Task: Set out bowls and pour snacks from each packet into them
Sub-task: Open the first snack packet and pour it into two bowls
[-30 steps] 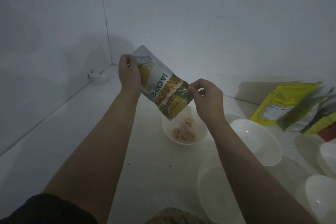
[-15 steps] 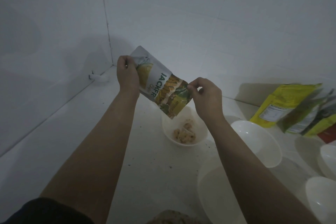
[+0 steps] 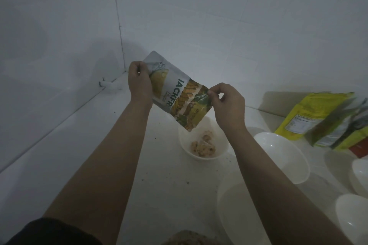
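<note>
white bowl under hand-held tilted packet.

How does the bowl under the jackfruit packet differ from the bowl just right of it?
The small bowl under the jackfruit packet holds pale snack pieces; the larger bowl to its right holds nothing. The small bowl looks narrower across; the larger bowl is wider. The small bowl sits directly below the packet's lower corner; the larger bowl sits off to the side, nearer the standing packets. Both are white, round and upright on the counter.

The packet is white with green lettering and yellow-and-green fruit pictures. The bowls are white, the snacks pale orange-brown, the bench speckled off-white.
</note>
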A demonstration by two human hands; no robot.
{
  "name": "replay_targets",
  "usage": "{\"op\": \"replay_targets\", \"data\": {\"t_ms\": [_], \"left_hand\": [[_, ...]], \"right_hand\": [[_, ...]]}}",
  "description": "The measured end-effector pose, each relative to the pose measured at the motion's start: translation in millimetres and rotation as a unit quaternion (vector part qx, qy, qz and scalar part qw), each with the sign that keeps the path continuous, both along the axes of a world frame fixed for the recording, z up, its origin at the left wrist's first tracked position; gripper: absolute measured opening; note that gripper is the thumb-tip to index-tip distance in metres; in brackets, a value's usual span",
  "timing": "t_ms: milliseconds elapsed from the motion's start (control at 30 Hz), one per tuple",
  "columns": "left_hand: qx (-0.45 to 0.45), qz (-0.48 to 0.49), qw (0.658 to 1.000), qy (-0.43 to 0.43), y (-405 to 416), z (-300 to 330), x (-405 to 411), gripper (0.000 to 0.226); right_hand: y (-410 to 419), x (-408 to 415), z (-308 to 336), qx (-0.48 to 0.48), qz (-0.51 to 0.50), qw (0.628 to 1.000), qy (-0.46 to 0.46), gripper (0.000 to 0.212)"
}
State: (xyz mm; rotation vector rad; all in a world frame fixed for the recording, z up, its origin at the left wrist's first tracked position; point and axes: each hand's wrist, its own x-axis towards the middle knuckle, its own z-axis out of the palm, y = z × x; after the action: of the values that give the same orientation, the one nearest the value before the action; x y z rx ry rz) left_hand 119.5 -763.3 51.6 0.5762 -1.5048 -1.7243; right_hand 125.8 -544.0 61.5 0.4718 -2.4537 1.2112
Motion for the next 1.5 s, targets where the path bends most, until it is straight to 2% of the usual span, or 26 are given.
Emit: {"op": "replay_targets", "data": {"t_ms": [533, 700, 1000, 1500], "left_hand": [[0.0, -0.002, 1.0, 0.002, 4.4, 2.5, 3.3, 0.025], [0.017, 0.0, 1.0, 0.008, 4.3, 6.7, 4.1, 0.025], [0.003, 0.003, 1.0, 0.005, 1.4, 3.7, 4.8, 0.026], [0.007, 0.0, 1.0, 0.003, 2.5, 9.1, 8.3, 0.023]], "right_hand": [[1.8, 0.1, -1.6, -0.029, 0.006, 0.999, -0.016, 0.012], [-4.1, -0.3, 2.0, -0.057, -0.005, 0.998, 0.032, 0.01], [-1.9, -4.6, -2.9, -0.018, 0.018, 1.0, 0.01, 0.012], [-4.4, 1.4, 1.2, -0.025, 0.002, 1.0, 0.014, 0.011]]}}
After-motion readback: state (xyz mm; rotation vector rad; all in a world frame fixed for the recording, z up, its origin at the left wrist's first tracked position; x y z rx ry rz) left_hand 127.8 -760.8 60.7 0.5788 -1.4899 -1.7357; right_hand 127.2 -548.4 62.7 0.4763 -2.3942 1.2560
